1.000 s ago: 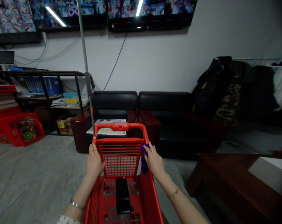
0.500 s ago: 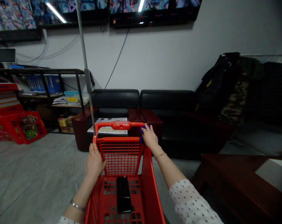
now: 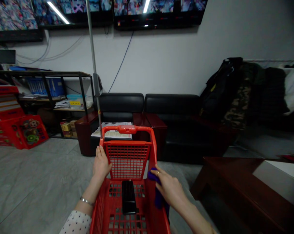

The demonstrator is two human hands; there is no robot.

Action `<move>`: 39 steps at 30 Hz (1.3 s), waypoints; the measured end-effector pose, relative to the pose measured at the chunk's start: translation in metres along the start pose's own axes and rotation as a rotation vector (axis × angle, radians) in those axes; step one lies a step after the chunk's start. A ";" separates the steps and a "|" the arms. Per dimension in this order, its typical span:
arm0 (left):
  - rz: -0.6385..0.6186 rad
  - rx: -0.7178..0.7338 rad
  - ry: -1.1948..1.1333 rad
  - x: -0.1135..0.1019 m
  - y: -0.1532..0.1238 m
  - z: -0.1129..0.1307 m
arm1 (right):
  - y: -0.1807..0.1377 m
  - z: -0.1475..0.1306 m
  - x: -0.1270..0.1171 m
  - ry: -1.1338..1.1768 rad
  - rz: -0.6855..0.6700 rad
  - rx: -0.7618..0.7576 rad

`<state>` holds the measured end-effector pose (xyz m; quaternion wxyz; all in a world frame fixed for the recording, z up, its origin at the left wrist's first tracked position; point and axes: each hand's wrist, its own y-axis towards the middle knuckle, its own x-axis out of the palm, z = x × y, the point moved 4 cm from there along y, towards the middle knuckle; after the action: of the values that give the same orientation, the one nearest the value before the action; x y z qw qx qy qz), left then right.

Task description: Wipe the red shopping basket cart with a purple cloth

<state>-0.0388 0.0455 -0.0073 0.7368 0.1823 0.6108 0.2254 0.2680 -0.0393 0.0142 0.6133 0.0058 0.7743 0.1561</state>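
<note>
A red plastic shopping cart (image 3: 153,195) stands in front of me, its handle bar at the far end. My left hand (image 3: 101,164) is closed around the cart's left upper edge, thumb on the inner side. My right hand (image 3: 170,185) presses a purple cloth (image 3: 158,195) over the cart's right rim, and part of the cloth hangs down inside. Lying on the cart's grated bottom is a black, phone-like object (image 3: 128,198). A metal pole (image 3: 92,48) rises from the cart's far left corner.
Black leather armchairs (image 3: 171,104) line the wall, with papers (image 3: 117,130) on one seat. A dark wooden table (image 3: 224,175) is close on the right. Shelving (image 3: 81,76) and red boxes (image 3: 31,131) are at left; coats (image 3: 236,97) hang at right. Screens (image 3: 159,19) are mounted above.
My right hand has slid with the purple cloth from the handle's right corner down along the right rim toward me. My left hand stays on the left edge.
</note>
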 end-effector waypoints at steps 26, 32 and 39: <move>-0.013 -0.043 -0.040 0.002 0.001 -0.004 | 0.159 0.022 0.003 0.053 0.236 0.266; -0.013 -0.017 -0.032 0.002 0.000 -0.004 | 0.098 0.006 0.027 -0.170 0.316 0.092; -0.020 -0.026 -0.006 0.001 0.000 -0.002 | 0.156 0.020 0.007 -0.132 0.269 0.135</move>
<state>-0.0406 0.0466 -0.0086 0.7433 0.1673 0.6072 0.2254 0.2567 0.1149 0.0429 0.6347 0.1610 0.7331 0.1840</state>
